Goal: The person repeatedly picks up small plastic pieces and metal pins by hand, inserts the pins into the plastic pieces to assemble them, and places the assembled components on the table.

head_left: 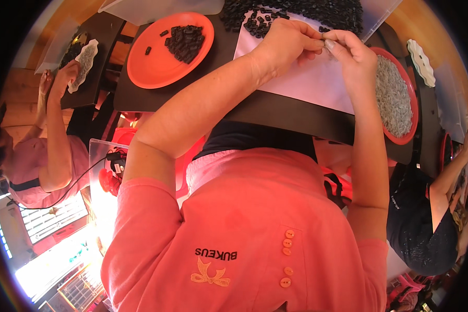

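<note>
Small piece (324,37), mostly hidden, sat pinched between left hand (288,44) and right hand (352,51) over pale sheet (307,86); black pieces (338,14) lay beyond sheet

Blown-out glare at lower left, warm reddish cast, bent edges, black rim

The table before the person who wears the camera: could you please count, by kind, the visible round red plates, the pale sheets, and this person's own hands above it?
Round red plates: 2
Pale sheet: 1
Left hand and right hand: 2
Total: 5
</note>
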Demonstrator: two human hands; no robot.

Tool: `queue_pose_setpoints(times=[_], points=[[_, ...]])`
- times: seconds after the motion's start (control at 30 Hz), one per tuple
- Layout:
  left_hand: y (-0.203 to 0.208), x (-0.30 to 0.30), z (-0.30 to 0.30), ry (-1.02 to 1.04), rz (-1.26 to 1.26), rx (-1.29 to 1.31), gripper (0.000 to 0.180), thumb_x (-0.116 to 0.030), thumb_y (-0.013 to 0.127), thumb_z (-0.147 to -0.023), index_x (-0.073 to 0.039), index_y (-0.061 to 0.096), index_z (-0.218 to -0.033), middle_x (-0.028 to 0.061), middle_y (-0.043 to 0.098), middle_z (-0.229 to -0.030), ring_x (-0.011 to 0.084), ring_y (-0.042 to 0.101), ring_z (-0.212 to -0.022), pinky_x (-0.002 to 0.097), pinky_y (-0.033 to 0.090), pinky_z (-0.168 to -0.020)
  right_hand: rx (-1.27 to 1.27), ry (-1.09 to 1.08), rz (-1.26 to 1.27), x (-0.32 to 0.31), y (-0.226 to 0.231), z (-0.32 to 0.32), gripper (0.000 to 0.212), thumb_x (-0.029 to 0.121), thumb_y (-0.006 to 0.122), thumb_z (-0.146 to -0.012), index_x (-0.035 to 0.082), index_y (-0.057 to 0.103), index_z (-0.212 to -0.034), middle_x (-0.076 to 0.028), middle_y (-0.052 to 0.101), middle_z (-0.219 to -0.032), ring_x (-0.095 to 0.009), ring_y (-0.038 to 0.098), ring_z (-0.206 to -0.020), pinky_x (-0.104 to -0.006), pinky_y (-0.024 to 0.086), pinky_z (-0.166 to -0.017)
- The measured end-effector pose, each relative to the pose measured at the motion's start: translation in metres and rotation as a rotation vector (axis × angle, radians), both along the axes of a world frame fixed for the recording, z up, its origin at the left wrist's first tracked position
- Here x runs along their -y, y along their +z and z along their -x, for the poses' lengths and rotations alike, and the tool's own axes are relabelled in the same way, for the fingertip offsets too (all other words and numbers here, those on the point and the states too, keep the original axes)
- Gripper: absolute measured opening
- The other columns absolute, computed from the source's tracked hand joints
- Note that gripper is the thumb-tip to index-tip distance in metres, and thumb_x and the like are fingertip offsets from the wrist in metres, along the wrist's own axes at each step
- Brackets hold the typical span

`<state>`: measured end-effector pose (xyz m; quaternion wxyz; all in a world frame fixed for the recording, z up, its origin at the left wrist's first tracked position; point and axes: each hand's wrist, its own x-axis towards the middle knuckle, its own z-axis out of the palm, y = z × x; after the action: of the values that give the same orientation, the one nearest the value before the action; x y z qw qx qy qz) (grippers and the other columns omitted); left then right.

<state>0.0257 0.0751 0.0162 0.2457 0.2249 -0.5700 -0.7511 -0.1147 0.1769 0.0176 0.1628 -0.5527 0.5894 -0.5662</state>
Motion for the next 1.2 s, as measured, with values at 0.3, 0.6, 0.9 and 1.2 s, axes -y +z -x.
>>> queue_pose_setpoints(times=[0.3,0.6,0.9,1.2], points=[[0.004,0.012,0.001,0.058,-0.159,-0.247,0.011,-0.002,0.069,-0.084,0.007,0.067,-0.090,0.0135,0.067,-0.078,0.0199,0.061,-0.063,0.0315,0.048,-0.054,-0.367,-0.129,0.219,0.013,0.016,-0.015,0.019,-0.003,0.067,-0.083,0.003,0.066,-0.100,-0.005,0.067,-0.084,-0.013,0.065,-0.076,-0.0252,0.053,-0.069],[0.041,0.045,-0.031,0.241,-0.149,-0.219,0.014,-0.011,0.060,-0.093,0.001,0.064,-0.086,0.0058,0.058,-0.071,0.0162,0.052,-0.062,0.0288,0.042,-0.058,-0.215,-0.054,0.024,0.066,0.038,-0.022,0.009,-0.001,0.064,-0.084,-0.001,0.064,-0.093,-0.006,0.063,-0.077,-0.013,0.062,-0.073,-0.0266,0.048,-0.067],[0.035,0.058,-0.033,0.256,-0.208,-0.437,0.013,-0.011,0.061,-0.090,0.001,0.063,-0.084,0.0085,0.060,-0.074,0.0188,0.056,-0.064,0.0293,0.044,-0.055,-0.906,-0.074,0.047,0.099,-0.008,-0.026,0.014,-0.001,0.061,-0.081,0.001,0.066,-0.094,-0.013,0.064,-0.078,-0.028,0.065,-0.072,-0.0358,0.050,-0.067],[0.035,0.056,-0.029,0.279,-0.348,-0.399,0.015,-0.012,0.062,-0.090,0.000,0.062,-0.080,0.0087,0.062,-0.073,0.0188,0.057,-0.063,0.0295,0.044,-0.053,-0.593,-0.063,-0.169,0.085,-0.002,0.009,0.019,0.010,0.069,-0.082,0.011,0.071,-0.100,-0.002,0.071,-0.091,-0.014,0.066,-0.078,-0.0297,0.052,-0.074]])
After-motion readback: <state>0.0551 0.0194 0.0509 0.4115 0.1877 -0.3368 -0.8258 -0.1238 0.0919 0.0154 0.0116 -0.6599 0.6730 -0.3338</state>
